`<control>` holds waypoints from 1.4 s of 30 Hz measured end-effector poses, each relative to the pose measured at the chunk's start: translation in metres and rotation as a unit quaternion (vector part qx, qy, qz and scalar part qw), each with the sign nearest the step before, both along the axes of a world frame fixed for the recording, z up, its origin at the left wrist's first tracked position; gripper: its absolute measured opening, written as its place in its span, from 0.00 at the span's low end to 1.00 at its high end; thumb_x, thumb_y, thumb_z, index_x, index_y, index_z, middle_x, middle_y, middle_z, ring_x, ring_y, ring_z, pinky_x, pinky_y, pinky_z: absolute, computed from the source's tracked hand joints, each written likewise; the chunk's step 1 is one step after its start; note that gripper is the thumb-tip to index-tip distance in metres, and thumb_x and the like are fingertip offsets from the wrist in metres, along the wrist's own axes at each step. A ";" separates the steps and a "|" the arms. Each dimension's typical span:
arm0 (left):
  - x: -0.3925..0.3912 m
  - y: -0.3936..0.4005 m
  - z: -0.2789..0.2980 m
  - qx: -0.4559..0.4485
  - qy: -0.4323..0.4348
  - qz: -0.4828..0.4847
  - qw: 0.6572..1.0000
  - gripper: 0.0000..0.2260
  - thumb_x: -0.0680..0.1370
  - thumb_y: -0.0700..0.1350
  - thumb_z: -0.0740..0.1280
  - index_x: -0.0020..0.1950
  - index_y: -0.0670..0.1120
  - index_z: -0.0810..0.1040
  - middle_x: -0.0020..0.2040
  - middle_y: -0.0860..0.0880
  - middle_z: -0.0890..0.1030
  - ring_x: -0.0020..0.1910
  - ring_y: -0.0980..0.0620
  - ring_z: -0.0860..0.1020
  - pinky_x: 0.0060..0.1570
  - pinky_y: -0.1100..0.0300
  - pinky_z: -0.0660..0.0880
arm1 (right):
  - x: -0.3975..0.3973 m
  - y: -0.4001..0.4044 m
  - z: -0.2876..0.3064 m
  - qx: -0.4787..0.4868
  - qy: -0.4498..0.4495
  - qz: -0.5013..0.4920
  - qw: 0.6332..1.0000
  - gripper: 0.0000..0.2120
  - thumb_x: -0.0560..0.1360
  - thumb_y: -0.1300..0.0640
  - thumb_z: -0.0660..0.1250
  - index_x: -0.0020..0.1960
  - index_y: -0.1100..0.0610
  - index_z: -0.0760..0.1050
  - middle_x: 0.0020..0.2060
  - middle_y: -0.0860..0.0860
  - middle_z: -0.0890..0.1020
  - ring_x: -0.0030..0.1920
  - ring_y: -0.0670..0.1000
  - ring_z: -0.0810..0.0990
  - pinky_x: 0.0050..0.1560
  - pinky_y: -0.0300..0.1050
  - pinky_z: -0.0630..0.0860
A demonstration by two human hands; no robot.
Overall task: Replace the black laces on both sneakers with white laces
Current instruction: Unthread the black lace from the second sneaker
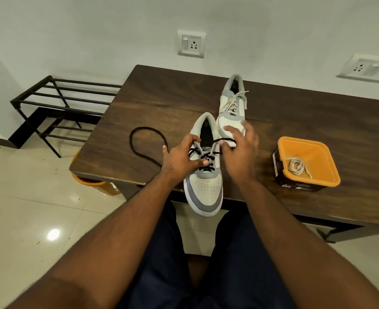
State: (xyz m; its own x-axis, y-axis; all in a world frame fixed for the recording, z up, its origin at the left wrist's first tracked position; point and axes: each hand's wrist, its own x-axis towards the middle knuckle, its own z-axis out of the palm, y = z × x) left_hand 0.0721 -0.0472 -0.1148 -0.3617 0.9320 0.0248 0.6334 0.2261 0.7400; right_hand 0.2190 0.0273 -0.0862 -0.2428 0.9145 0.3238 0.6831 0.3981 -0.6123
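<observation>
Looking from the far left, we see a black rack (pixel 57 103) standing on the tiled floor (pixel 28 197) against the wall, and an orange bin (pixel 95 186) partly hidden under the near left corner of the table (pixel 161 97). On the table's left part lies a loose black lace (pixel 137 148), curled into an open loop, its near end running behind our left hand.

Our left hand (pixel 182 159) grips the near sneaker (pixel 205 181) from its left side, thumb curled over the lacing and fingers curled at the collar. This sneaker points its toe at us, and the toe juts past the table's near edge. A second black lace (pixel 203 156) is still threaded through its lower eyelets, loosened at the top.

Our right hand (pixel 240 152) is just right of the sneaker. Its thumb and a fingertip seem to pinch the free end of that lace, which stretches to the right from the tongue; the other fingers are spread and relaxed above.

Behind the right hand lies the far sneaker (pixel 232 108), heel to the wall, already carrying a white lace (pixel 235 101). Its toe is partly hidden by our fingers.

Further right, well apart from both sneakers, stands an orange tub (pixel 331 177) with a coiled white lace (pixel 296 166) inside.

On the wall we see a socket (pixel 191 43) above the table and a switch plate (pixel 369 69) at the right.
</observation>
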 end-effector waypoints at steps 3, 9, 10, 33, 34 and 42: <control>0.000 0.000 0.002 -0.004 0.028 0.011 1.000 0.24 0.69 0.59 0.74 0.60 0.59 0.68 0.57 0.61 0.78 0.62 0.56 0.74 0.71 0.34 0.42 | -0.018 0.001 0.004 0.018 -0.163 0.117 0.979 0.12 0.76 0.54 0.67 0.58 0.45 0.79 0.75 0.49 0.61 0.76 0.57 0.51 0.73 0.58 0.53; -0.001 -0.001 0.006 -0.011 0.030 0.025 0.999 0.23 0.68 0.61 0.75 0.57 0.63 0.68 0.54 0.62 0.77 0.61 0.56 0.73 0.67 0.38 0.54 | -0.002 0.036 0.008 -0.074 0.144 -0.064 0.985 0.04 0.74 0.57 0.69 0.42 0.50 0.81 0.59 0.50 0.76 0.59 0.50 0.75 0.62 0.46 0.71; -0.001 0.000 0.007 -0.018 0.032 0.028 0.999 0.23 0.68 0.61 0.74 0.57 0.64 0.67 0.54 0.62 0.77 0.61 0.56 0.73 0.66 0.39 0.55 | 0.009 0.044 0.011 -0.105 0.240 -0.139 0.955 0.05 0.74 0.59 0.68 0.44 0.51 0.82 0.57 0.52 0.77 0.54 0.50 0.77 0.59 0.45 0.74; 0.017 0.007 0.032 -0.052 0.208 -0.008 0.977 0.13 0.75 0.53 0.67 0.59 0.58 0.74 0.75 0.54 0.64 0.71 0.46 0.62 0.63 0.44 0.57 | 0.007 0.008 -0.003 -0.124 0.021 0.163 0.979 0.08 0.77 0.62 0.65 0.52 0.56 0.82 0.44 0.49 0.84 0.45 0.48 0.81 0.50 0.45 0.78; 0.021 0.007 0.035 -0.057 0.240 -0.019 0.969 0.11 0.76 0.52 0.66 0.58 0.58 0.77 0.78 0.53 0.59 0.71 0.46 0.61 0.63 0.44 0.57 | 0.006 0.008 -0.004 -0.135 0.028 0.160 0.977 0.08 0.77 0.62 0.66 0.51 0.55 0.82 0.41 0.47 0.83 0.42 0.46 0.81 0.47 0.42 0.78; 0.032 -0.013 0.008 0.077 -0.061 0.200 0.975 0.04 0.75 0.46 0.71 0.49 0.52 0.83 0.75 0.57 0.65 0.71 0.49 0.63 0.60 0.51 0.55 | 0.006 0.010 -0.010 -0.218 0.110 0.137 0.960 0.06 0.73 0.65 0.70 0.42 0.55 0.80 0.25 0.40 0.79 0.28 0.35 0.75 0.32 0.28 0.70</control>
